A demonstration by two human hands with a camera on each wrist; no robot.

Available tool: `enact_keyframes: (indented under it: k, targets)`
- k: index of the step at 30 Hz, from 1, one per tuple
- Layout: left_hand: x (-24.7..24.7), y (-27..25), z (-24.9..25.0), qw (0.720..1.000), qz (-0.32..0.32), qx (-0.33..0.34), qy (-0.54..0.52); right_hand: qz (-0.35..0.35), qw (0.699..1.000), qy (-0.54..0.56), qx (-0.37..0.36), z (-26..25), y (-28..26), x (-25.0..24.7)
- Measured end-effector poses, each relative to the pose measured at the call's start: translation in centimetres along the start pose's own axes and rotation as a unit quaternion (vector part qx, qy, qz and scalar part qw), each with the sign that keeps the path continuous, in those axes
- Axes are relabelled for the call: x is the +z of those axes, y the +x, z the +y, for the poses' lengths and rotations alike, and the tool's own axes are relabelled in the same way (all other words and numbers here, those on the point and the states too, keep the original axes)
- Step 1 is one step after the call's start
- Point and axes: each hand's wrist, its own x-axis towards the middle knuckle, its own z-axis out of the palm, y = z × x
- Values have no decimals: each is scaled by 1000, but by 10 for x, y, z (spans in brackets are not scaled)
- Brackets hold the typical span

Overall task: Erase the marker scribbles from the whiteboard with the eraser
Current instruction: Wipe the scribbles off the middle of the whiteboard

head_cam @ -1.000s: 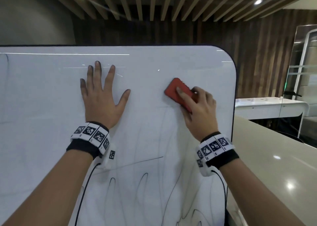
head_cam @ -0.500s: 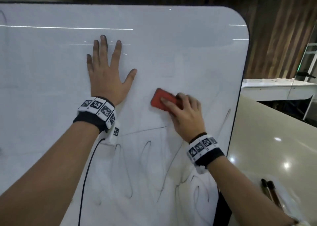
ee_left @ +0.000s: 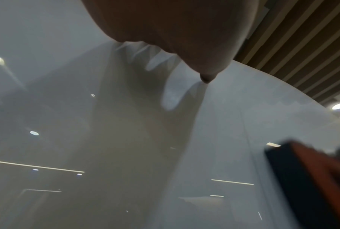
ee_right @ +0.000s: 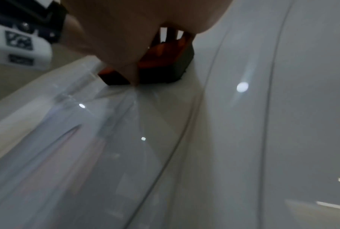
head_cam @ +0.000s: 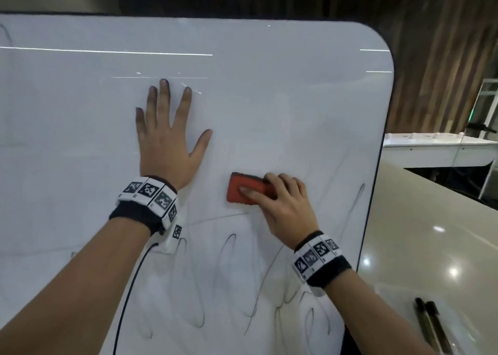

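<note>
Dim indoor light is seen throughout. Ceiling lamps are mirrored as glare streaks on the whiteboard (head_cam: 269, 98) toward 11 o'clock. Both wrist views are softened by blur, and edges are bent.

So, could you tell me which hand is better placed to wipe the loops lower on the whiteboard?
Right hand: it grips the red eraser just above the scribbles. The left hand lies flat on the whiteboard.
</note>
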Motion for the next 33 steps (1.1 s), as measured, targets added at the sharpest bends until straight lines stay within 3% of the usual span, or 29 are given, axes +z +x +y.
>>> enact_keyframes:
  k: [2, 5, 8, 10, 12, 14, 15, 16, 18, 21, 23, 26, 28, 30, 31, 33]
  targets:
    - [1, -1, 0, 1000, 1, 2, -3, 75, 992, 17, 100, 29, 34, -19]
    - [2, -1, 2, 1000, -3, -7, -6, 177, 951, 46, 248, 72, 90, -49]
    - [3, -3, 3, 1000, 0, -11, -5, 196, 935, 34, 293, 65, 108, -42]
    - [5, -3, 3, 1000, 5, -10, 0, 152, 969, 26, 194, 34, 84, -20]
    - [6, -3, 3, 1000, 6, -12, 4, 53, 998, 8, 31, 0, 36, 4]
    - [7, -4, 4, 1000, 4, -14, 4, -31, 997, -7, -76, -9, -3, 10]
    - [7, -5, 4, 1000, 4, -13, 6, -46, 995, -7, -90, -2, -7, 5]
    - [7, -5, 4, 1000, 6, -11, 8, -40, 996, -5, -74, 11, -1, -2]
    - [7, -6, 3, 1000, 9, -7, 6, 33, 999, 7, 42, 44, 25, -21]
    - [8, -7, 3, 1000, 9, -11, -2, 167, 952, 38, 255, 97, 70, -55]
    - [9, -8, 6, 1000, 10, -19, -3, 198, 932, 27, 301, 101, 74, -53]
    - [11, -9, 11, 999, 15, -28, -4, 144, 961, 22, 235, 55, 26, -19]
    - [12, -9, 13, 999, 15, -30, -7, 32, 993, 9, 111, 18, -37, 5]
    - [12, -11, 12, 999, 20, -31, -7, -63, 998, -13, 0, 3, -87, 14]
    - [12, -11, 12, 999, 21, -29, -7, -86, 996, -14, -26, 6, -94, 11]
    - [13, -12, 12, 999, 24, -28, -8, -66, 998, -3, 0, 23, -75, -2]
